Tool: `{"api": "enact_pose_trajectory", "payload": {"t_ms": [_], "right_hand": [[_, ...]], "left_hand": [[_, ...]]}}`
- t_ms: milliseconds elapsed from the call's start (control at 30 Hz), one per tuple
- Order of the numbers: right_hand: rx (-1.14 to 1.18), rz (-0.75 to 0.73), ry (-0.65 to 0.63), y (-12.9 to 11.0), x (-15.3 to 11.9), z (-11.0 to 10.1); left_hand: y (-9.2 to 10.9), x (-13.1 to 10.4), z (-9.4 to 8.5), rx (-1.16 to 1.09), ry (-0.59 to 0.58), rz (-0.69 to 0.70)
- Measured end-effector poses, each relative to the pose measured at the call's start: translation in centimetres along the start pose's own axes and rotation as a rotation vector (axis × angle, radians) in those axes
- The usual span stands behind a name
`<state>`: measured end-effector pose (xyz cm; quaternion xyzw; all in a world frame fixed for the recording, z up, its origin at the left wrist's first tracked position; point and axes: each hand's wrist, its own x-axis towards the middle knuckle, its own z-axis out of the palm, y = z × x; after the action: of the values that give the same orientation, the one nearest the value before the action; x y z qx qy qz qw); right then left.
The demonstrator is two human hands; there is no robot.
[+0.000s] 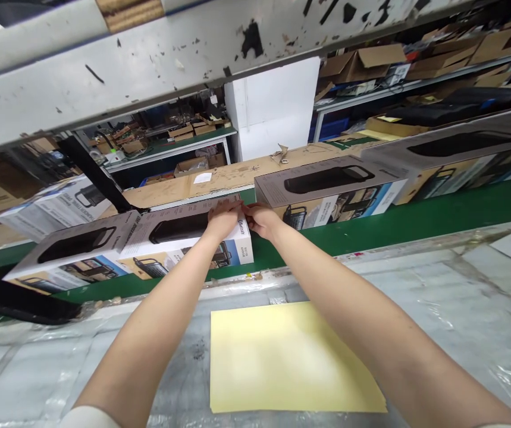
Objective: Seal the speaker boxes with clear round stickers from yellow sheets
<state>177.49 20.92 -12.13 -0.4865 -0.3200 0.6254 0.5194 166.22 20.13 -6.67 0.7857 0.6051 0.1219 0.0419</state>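
A printed speaker box (178,227), with a black speaker pictured on its top, lies on the green bench strip before me. My left hand (223,218) is on the right end of its top, with the fingers bent at the upper edge. At that same end, my right hand (263,220) has curled fingers closed against the box's edge. The fingertips of both hands come close together there; what lies exactly between them is hidden. Against this box's left side stands another speaker box (79,249). A similar box (326,184) lies to the right, beyond a small gap.
A stack of yellow sheets (282,356) lies on the plastic-covered surface (179,362) under my arms. Further speaker boxes (455,148) continue at right. Black posts (92,172) rise at left, and a scuffed white beam (184,56) crosses overhead. Cardboard (232,176) lies behind the boxes.
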Motion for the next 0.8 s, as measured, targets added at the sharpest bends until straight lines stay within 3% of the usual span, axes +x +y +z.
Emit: {"api": "enact_pose_trajectory", "payload": {"t_ms": [200,333,467,567,667,800], "right_hand": [[-0.015,0.106,-0.014,2.0,-1.0,1.0],[-0.090,0.113,-0.005,2.8,-3.7,-0.1],[-0.161,-0.025,-0.010,2.5,-8.6,-4.5],[-0.329,-0.255,-0.118,2.9,-13.4,-9.1],[-0.612,-0.489,-0.235,5.1,-18.0,-13.3],[-0.907,-0.585,-0.289,9.1,-21.6,-16.3]], "left_hand": [[0.4,-1.2,-0.2,0.032,0.041,0.053],[1.1,-2.6,-0.1,0.077,0.046,0.115],[1.0,-3.3,0.4,0.234,0.105,0.192],[0.0,-3.3,0.6,0.321,0.139,0.337],[-1.1,-3.2,0.4,0.279,0.203,0.555],[-1.0,-5.4,0.9,0.140,0.304,0.827]]}}
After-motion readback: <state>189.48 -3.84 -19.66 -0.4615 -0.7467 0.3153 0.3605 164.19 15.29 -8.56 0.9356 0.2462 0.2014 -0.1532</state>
